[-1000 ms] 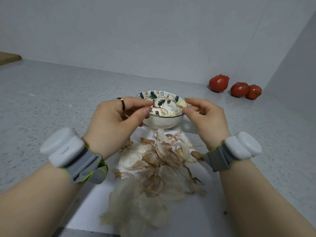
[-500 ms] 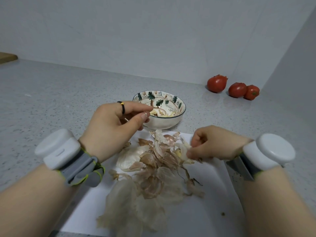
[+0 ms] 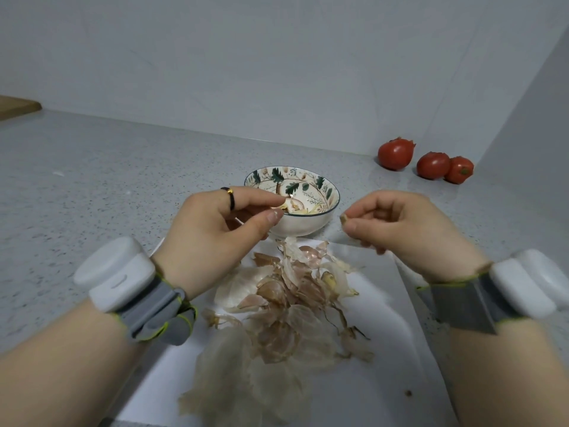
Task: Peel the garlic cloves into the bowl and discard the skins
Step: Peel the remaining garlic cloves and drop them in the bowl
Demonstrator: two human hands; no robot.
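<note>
A leaf-patterned bowl (image 3: 334, 201) stands on the counter and holds peeled garlic cloves (image 3: 300, 208). My left hand (image 3: 215, 229) is at the bowl's left rim and pinches a pale garlic clove (image 3: 284, 205) between thumb and forefinger. My right hand (image 3: 400, 224) hovers to the right of the bowl, with its fingers curled. It pinches a small brown-skinned garlic piece (image 3: 343, 218) that is mostly hidden by the fingertips. A heap of papery garlic skins (image 3: 286, 309) lies on a white sheet (image 3: 391, 359) below both hands.
Three red tomatoes (image 3: 395, 154) sit in the back right corner by the wall. A wooden board (image 3: 15, 106) shows at the far left edge. The speckled grey counter (image 3: 107, 180) stretches out to the left. A small crumb (image 3: 408, 393) lies on the sheet.
My right hand dropped from the bowl to the skin heap, then rose again with a small garlic piece pinched. My left hand stayed by the bowl's rim.
</note>
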